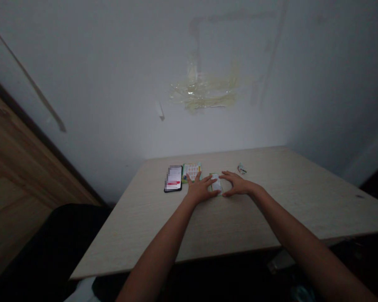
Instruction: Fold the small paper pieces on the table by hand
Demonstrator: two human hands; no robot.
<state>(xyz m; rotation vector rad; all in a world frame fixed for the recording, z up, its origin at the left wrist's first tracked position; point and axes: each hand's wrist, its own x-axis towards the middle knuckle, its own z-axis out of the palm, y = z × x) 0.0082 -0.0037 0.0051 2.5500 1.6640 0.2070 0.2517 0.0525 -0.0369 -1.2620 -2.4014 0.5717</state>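
Your left hand [201,188] and right hand [236,184] are both down near the middle of the counter [302,205], palms low, with a small printed packet [216,183] between them. The packet lies flat on the surface, its long side running roughly from your 11 o'clock to your 5 o'clock. Your left fingers [206,179] reach its left edge, and your right fingers [225,177] curve in at its upper right, so the two hands are almost meeting around it. The state of your grip is unclear: the hands are close together and in contact with the packet, but from this view I can't tell whether either is clamped on it. Neither hand has it raised.

At 10 o'clock from the packet, a green-edged printed card [192,171] lies partly under your left fingertips. Further out at 9 o'clock is a black smartphone [173,178], screen up, its display blurred out. A crumpled wrapper [242,169] sits alone at about 1 o'clock, with no hand on it, and the phone is also free of your hands.

As things lie, all four items are on the counter near its far edge, and the packet is the one your hands are closed in around. Behind them stands a pale wall [113,84] marked with tape residue [204,92], and a wooden panel [15,167] runs along your 9 o'clock side
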